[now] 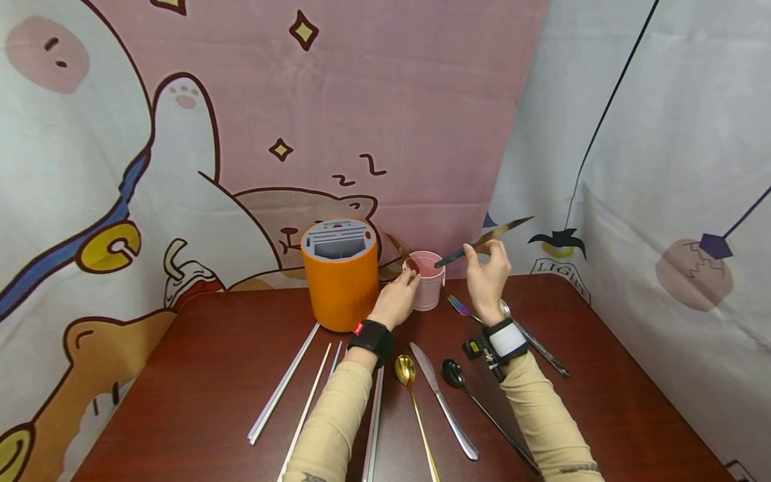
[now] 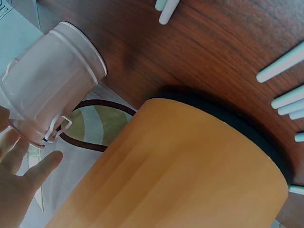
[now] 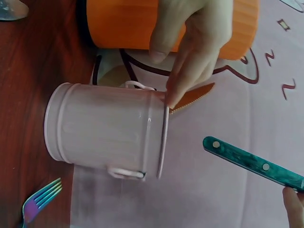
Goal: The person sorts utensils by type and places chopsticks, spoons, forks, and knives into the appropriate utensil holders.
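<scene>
Sleeves (image 1: 328,422), two, beige, dark-marked at the frame's lower edge. Left wristband (image 1: 378,340): black, red tag (image 1: 359,329). Right wristband (image 1: 497,328): black, white panel (image 1: 508,339), black device (image 1: 474,349) attached.

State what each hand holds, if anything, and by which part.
Right hand: a knife, by its handle, near the blade. Left hand: nothing visibly gripped; its fingers are at the rim of the bucket.

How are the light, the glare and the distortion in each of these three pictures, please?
Head view: bright, with a glint on the gold spoon; left wrist view: duller, with the orange container looking muted and the pink bucket tilted by the camera angle; right wrist view: turned sideways, so the upright pink bucket seems to lie down.
</scene>
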`<action>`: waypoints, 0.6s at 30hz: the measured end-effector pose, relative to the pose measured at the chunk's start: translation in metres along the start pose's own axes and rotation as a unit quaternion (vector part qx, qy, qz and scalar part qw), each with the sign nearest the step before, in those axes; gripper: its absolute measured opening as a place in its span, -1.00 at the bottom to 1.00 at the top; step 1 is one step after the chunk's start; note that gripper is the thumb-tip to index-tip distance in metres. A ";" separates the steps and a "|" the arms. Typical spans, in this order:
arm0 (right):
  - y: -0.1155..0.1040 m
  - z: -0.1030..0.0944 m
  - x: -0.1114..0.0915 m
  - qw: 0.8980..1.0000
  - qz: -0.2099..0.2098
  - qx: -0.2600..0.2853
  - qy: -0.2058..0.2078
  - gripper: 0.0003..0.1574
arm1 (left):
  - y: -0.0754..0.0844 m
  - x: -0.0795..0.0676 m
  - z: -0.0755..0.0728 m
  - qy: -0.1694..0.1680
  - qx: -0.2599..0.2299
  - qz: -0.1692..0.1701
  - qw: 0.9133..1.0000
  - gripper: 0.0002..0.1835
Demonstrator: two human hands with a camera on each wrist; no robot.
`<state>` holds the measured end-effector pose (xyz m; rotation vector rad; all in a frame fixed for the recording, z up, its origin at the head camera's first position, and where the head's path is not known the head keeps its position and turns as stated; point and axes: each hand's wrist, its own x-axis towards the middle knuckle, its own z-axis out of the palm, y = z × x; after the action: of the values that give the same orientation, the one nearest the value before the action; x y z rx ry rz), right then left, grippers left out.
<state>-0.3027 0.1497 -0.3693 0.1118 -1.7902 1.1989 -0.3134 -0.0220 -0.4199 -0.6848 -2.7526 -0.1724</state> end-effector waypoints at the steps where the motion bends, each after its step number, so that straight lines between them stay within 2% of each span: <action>1: 0.000 0.005 0.002 1.000 -0.003 -0.002 -0.004 -0.74 | 0.000 0.000 0.000 0.000 0.001 0.001 1.000 -0.50; 9: 0.013 0.037 0.007 0.995 -0.043 -0.033 -0.087 -0.77 | 0.001 0.000 0.000 -0.007 0.007 -0.002 1.000 -0.51; 18: 0.032 0.057 0.004 0.978 -0.045 -0.089 -0.183 -0.80 | 0.001 -0.001 -0.002 -0.006 0.014 0.004 1.000 -0.49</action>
<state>-0.3583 0.1245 -0.3922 0.3232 -2.1795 0.9947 -0.3117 -0.0221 -0.4179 -0.6918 -2.7583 -0.1290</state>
